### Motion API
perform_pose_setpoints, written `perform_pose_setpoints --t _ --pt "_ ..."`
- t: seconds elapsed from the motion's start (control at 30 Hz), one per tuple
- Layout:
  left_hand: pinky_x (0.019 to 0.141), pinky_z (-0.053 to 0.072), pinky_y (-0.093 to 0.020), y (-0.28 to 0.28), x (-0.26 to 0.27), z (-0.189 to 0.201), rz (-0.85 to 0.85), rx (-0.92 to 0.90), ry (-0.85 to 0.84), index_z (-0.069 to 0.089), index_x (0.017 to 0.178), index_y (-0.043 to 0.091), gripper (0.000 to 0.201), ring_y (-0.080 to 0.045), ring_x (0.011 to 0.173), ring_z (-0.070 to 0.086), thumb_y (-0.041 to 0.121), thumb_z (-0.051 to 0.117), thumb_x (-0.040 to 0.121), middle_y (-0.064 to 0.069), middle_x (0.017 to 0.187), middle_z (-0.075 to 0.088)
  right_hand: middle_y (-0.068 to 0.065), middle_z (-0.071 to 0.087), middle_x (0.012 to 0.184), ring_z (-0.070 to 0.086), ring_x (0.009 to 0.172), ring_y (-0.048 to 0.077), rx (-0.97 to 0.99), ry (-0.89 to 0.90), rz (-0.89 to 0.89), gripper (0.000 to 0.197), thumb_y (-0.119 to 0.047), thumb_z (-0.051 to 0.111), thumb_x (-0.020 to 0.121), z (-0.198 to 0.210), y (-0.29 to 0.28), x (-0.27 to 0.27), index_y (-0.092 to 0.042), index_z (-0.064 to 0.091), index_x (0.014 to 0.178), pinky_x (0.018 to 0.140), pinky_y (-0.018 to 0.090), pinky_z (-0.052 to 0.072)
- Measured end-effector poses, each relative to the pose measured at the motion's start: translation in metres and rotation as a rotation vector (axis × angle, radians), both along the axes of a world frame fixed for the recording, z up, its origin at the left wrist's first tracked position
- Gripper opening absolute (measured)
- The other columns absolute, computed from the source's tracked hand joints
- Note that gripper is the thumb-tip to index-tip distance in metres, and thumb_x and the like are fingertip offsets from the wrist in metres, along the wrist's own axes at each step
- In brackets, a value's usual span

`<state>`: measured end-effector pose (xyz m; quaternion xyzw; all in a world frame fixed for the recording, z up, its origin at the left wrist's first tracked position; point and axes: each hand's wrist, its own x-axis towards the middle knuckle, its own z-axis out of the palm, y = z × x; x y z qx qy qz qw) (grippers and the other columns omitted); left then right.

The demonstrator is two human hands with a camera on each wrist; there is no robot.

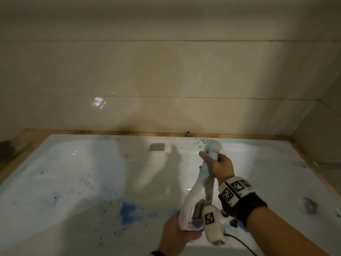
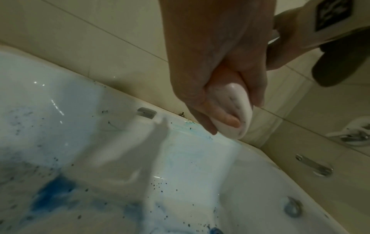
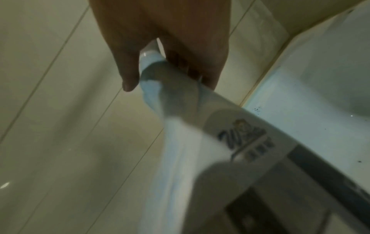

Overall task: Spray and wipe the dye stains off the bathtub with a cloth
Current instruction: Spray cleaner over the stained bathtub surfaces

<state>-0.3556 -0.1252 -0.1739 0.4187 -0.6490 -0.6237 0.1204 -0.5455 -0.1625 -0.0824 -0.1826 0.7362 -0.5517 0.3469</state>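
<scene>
While the left hand [image 1: 177,235] grips the base of a white spray bottle [image 1: 191,206] above the bathtub [image 1: 55,182], the head view shows the right hand [image 1: 218,167] curled round the bottle's neck together with a pale cloth [image 1: 213,146]; a blue dye stain [image 1: 127,212] lies on the tub floor. From the left wrist, fingers [image 2: 230,121] wrap the bottle's rounded bottom, over dark specks and blue smears. From the right wrist, the thumb [image 3: 128,74] and fingers pinch cloth against bottle, its label blurred.
</scene>
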Motion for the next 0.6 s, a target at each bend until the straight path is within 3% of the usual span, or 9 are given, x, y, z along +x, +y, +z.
perform_pose_setpoints --t 0.1,0.2,0.3,0.37,0.43,0.47,0.53,0.6 --pt "0.071 0.044 -0.004 -0.026 0.029 -0.002 -0.028 -0.02 0.031 0.055 0.101 0.034 0.044 0.015 0.079 0.059 0.019 0.081 0.068 0.012 0.095 0.064 0.01 0.066 0.073 0.061 0.059 0.022 -0.03 -0.108 -0.088 0.037 -0.026 0.076 0.075 0.003 -0.026 0.028 0.001 0.063 0.098 0.061 0.03 0.051" --pt "0.073 0.046 -0.005 -0.047 0.05 -0.008 -0.036 -0.022 0.024 0.055 0.096 0.035 0.044 0.012 0.08 0.06 0.016 0.081 0.068 0.012 0.093 0.064 0.007 0.069 0.086 0.058 0.056 0.019 -0.045 -0.148 -0.121 0.037 -0.029 0.074 0.076 0.006 -0.048 0.049 0.001 0.068 0.097 0.053 0.025 0.046" --pt "0.076 0.048 -0.008 -0.069 0.052 -0.012 -0.067 0.018 0.007 0.054 0.094 0.037 0.045 0.0 0.085 0.062 0.018 0.083 0.065 0.012 0.093 0.065 0.005 0.07 0.091 0.056 0.053 0.02 -0.053 -0.187 -0.144 0.035 -0.026 0.073 0.077 0.004 -0.063 0.053 -0.001 0.067 0.1 0.054 0.025 0.049" --pt "0.086 0.052 -0.021 -0.088 0.043 -0.014 -0.082 0.098 0.021 0.058 0.097 0.038 0.053 -0.005 0.095 0.064 0.03 0.086 0.053 0.011 0.1 0.068 0.008 0.07 0.094 0.055 0.052 0.02 -0.085 -0.191 -0.195 0.03 -0.024 0.073 0.078 0.009 -0.075 0.047 -0.002 0.066 0.097 0.053 0.025 0.05" --pt "0.093 0.051 -0.035 -0.112 0.032 -0.016 -0.173 0.153 0.006 0.061 0.105 0.035 0.064 -0.009 0.104 0.062 0.038 0.087 0.047 0.012 0.109 0.067 0.013 0.069 0.092 0.057 0.054 0.019 -0.127 -0.2 -0.277 0.03 -0.023 0.072 0.079 0.009 -0.087 0.035 0.0 0.065 0.096 0.043 0.023 0.048" --pt "0.095 0.05 -0.035 -0.125 0.027 -0.016 -0.248 0.164 -0.001 0.059 0.111 0.032 0.066 -0.01 0.108 0.06 0.035 0.087 0.052 0.012 0.113 0.065 0.015 0.068 0.091 0.06 0.056 0.017 -0.149 -0.2 -0.32 0.033 -0.024 0.071 0.079 0.008 -0.093 0.028 0.003 0.063 0.097 0.039 0.022 0.046" --pt "0.089 0.051 -0.024 -0.158 0.024 -0.014 -0.337 0.232 -0.038 0.05 0.117 0.026 0.057 -0.013 0.11 0.055 0.021 0.081 0.07 0.007 0.115 0.058 0.013 0.067 0.087 0.061 0.056 0.014 -0.15 -0.17 -0.377 0.038 -0.026 0.071 0.08 0.0 -0.102 0.013 0.002 0.06 0.103 0.038 0.024 0.045" --pt "0.084 0.048 -0.021 -0.202 0.025 -0.009 -0.222 0.181 -0.07 0.048 0.11 0.027 0.048 -0.017 0.102 0.056 0.024 0.078 0.072 0.0 0.107 0.054 0.006 0.067 0.082 0.059 0.055 0.016 -0.114 -0.109 -0.379 0.04 -0.03 0.073 0.078 -0.011 -0.112 -0.002 -0.002 0.06 0.103 0.044 0.026 0.046"
